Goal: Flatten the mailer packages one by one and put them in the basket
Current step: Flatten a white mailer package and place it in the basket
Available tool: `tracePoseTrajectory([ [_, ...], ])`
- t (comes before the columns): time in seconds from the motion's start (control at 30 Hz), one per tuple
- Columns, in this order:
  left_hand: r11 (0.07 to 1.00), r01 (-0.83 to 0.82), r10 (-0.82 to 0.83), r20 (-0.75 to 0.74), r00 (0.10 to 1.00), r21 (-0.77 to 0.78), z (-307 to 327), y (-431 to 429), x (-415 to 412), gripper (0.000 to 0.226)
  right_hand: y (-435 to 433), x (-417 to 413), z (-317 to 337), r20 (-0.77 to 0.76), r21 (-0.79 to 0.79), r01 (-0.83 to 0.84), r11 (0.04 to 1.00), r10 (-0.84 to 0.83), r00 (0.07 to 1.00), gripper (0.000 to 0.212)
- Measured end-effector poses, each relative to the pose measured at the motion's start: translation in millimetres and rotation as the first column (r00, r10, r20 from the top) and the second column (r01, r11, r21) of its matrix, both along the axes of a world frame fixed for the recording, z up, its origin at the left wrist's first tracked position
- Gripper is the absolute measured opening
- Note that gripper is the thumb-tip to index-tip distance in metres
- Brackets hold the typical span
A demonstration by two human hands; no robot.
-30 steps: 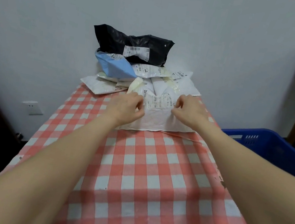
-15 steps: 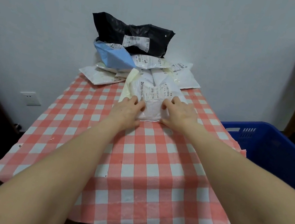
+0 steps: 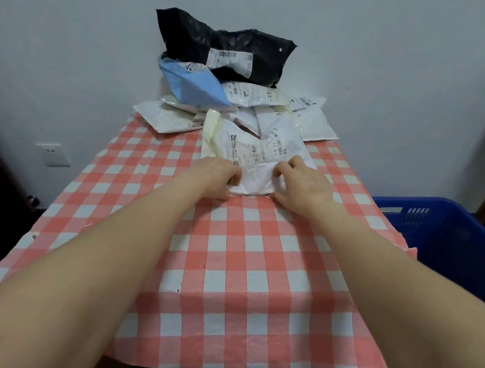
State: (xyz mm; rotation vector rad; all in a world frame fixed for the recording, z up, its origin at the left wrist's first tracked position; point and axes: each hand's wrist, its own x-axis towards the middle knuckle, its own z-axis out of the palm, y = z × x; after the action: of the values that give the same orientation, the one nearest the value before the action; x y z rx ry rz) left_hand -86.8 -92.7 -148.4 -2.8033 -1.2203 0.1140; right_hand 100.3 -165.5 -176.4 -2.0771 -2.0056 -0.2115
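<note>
The white mailer [image 3: 259, 154] lay crumpled on the tabletop [image 3: 236, 264], its near edge taken by both hands. The left hand [image 3: 215, 175] had its fingers [image 3: 233, 177] curled together onto the near-left corner, gripping it. The right hand [image 3: 304, 185] bent its fingers [image 3: 284, 171] down on the near-right part, thumb tucked at the near edge — a pinch on the plastic. A cream flap ran along the mailer's left side, just beyond the left fingers.

Past the fingertips, touching the mailer's far end, a pile of mailers [image 3: 307, 120] sat against the wall at the tabletop's far edge. A black mailer [image 3: 196, 36] lay on top, a blue mailer [image 3: 196, 86] lay below it to the left, and white ones lay underneath.

On the near side of the fingers, a wide stretch of red-and-white checked cloth ran under both forearms to the tabletop's near edge. To the right of the right fingers, just beside the cloth's right edge and lower, stood the blue basket [image 3: 467, 223], open side up.
</note>
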Motion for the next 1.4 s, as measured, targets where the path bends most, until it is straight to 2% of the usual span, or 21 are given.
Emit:
tracePoseTrajectory([
  [0.23,1.0,0.015,-0.015,-0.018,1.0,-0.001,1.8,4.1,5.1,0.024,6.0,4.7,4.8,0.015,-0.141,0.013,0.99,-0.011,1.0,0.021],
  [0.37,1.0,0.009,-0.009,-0.002,1.0,0.01,0.2,8.5,7.2,0.023,11.0,4.6,7.7,-0.13,-0.232,0.043,0.972,-0.075,0.989,0.019],
  [0.47,0.999,0.007,-0.007,-0.003,1.0,0.032,-1.4,11.0,9.6,0.021,11.2,3.5,7.5,-0.193,-0.236,0.038,0.971,-0.085,0.977,0.022],
  [0.63,0.998,0.001,0.001,-0.027,1.0,0.059,-0.9,7.8,12.1,0.025,9.3,0.4,12.4,-0.203,-0.235,0.038,0.971,-0.087,0.975,0.026],
  [0.73,0.997,0.01,-0.006,-0.061,0.998,0.078,8.9,5.6,10.2,0.019,6.5,5.9,17.5,-0.219,-0.233,0.033,0.972,-0.085,0.972,0.02],
  [0.87,1.0,-0.021,0.022,-0.066,0.998,0.018,30.5,2.5,7.8,0.005,0.5,17.3,30.3,-0.213,-0.318,-0.025,0.948,-0.046,0.976,0.006],
  [0.93,0.995,-0.017,0.013,0.033,0.999,0.102,33.5,2.0,7.0,0.01,-0.7,22.1,36.0,-0.245,-0.239,0.013,0.971,-0.073,0.967,0.021],
  [1.0,0.98,-0.024,-0.006,0.147,0.989,0.2,32.0,-0.8,6.0,0.011,-0.3,22.9,40.1,-0.261,-0.063,0.057,0.996,-0.072,0.963,0.03],
  [1.07,0.977,-0.043,0.006,0.177,0.984,0.207,25.9,-2.0,6.4,0.032,-0.9,19.5,41.6,-0.265,0.021,0.044,0.999,-0.036,0.964,0.04],
  [1.13,0.988,-0.064,0.043,0.144,0.989,0.143,18.3,-2.9,8.2,0.047,-0.7,15.0,39.6,-0.224,-0.029,0.012,1.0,-0.018,0.974,0.054],
  [1.2,0.994,-0.075,0.066,0.105,0.992,0.083,8.9,0.2,10.3,0.053,2.9,12.5,33.3,-0.2,-0.1,0.002,0.995,-0.022,0.98,0.061],
  [1.4,0.996,-0.052,0.05,0.029,0.998,0.067,0.2,10.9,15.1,0.042,14.6,14.7,22.3,-0.162,-0.174,0.025,0.984,-0.054,0.985,0.051],
])
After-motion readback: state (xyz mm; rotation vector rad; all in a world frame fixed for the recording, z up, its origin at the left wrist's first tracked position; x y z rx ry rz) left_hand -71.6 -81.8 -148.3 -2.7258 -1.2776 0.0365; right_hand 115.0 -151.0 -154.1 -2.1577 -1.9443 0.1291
